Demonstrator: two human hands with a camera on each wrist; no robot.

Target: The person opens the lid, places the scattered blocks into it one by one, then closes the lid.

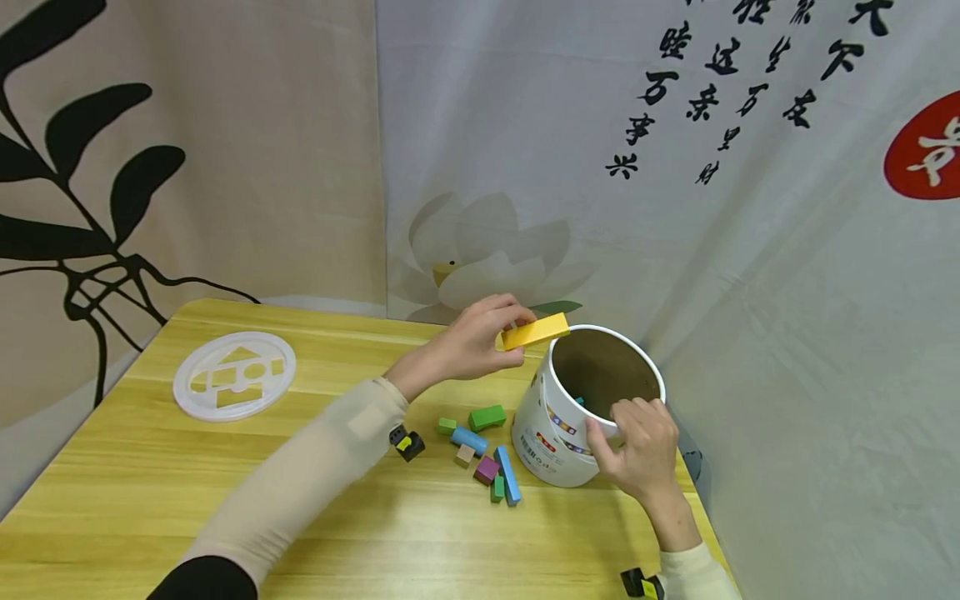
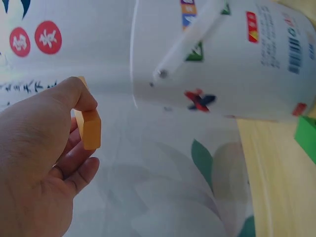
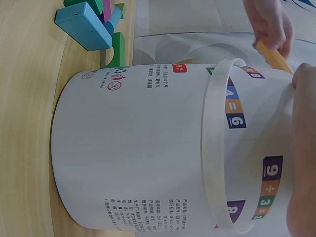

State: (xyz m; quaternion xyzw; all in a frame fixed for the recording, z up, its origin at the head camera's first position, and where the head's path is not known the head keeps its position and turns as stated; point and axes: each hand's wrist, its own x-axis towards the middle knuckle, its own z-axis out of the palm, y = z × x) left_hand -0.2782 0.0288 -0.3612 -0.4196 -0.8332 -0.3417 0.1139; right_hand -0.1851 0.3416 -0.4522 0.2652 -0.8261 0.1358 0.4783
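Note:
Between thumb and fingers, my left hand (image 1: 480, 337) pinches a long yellow block (image 1: 536, 332) beside the left rim of a white bucket (image 1: 555, 433). The left wrist view shows the same block (image 2: 90, 126) end-on in the fingers. My right hand (image 1: 639, 442) grips the bucket's near rim, with the thumb outside and the fingers over the edge. The bucket leans slightly, its mouth facing up; a bit of blue (image 1: 580, 401) shows inside. In the right wrist view, the white handle (image 3: 213, 148) lies across the printed wall.
Left of the bucket lie a green arch block (image 1: 487, 417), a blue cylinder (image 1: 468, 441), a purple block (image 1: 486, 471), a long blue block (image 1: 507, 477) and other small blocks. A white lid with shaped cut-outs (image 1: 281, 392) rests at the table's far left. Fabric hangs behind the table (image 1: 337, 517).

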